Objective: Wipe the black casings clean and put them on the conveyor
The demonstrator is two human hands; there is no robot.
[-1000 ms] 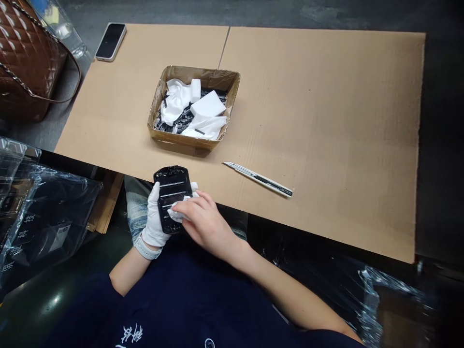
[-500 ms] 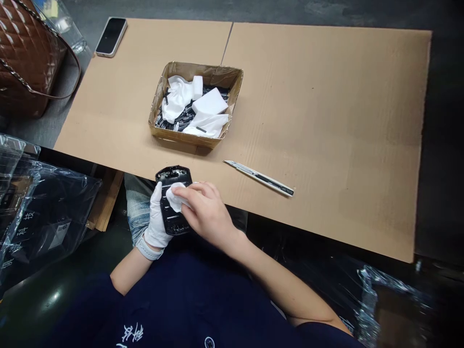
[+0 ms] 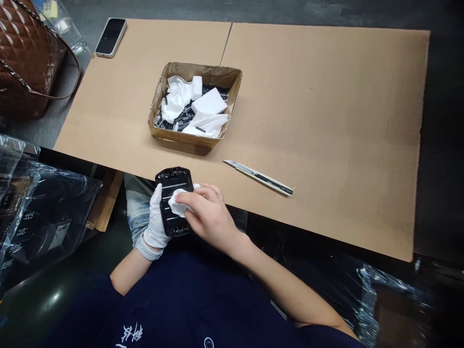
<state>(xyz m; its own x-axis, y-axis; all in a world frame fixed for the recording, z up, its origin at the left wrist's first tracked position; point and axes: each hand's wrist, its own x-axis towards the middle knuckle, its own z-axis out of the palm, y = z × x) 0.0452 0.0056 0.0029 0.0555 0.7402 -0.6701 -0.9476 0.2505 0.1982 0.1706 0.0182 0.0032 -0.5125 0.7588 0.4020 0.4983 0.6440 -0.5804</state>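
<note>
My left hand [image 3: 157, 220], in a white glove, grips a black plastic housing [image 3: 173, 180] from below, just at the near edge of the cardboard-covered table [image 3: 326, 121]. My bare right hand [image 3: 210, 217] pinches a small white wipe [image 3: 177, 202] and presses it on the middle of the housing's face. The housing's lower half is partly hidden by the wipe and my fingers.
A cardboard tray [image 3: 195, 137] of small black parts and white foam blocks stands just beyond my hands. A utility knife [image 3: 258, 177] lies to the right. A phone [image 3: 110, 37] and a brown quilted bag [image 3: 27, 53] sit far left. Plastic-wrapped packages [image 3: 39, 212] lie lower left.
My right hand has rubbed the wipe up the housing and then partway back down. The left hand has kept its grip with only slight shifts.
</note>
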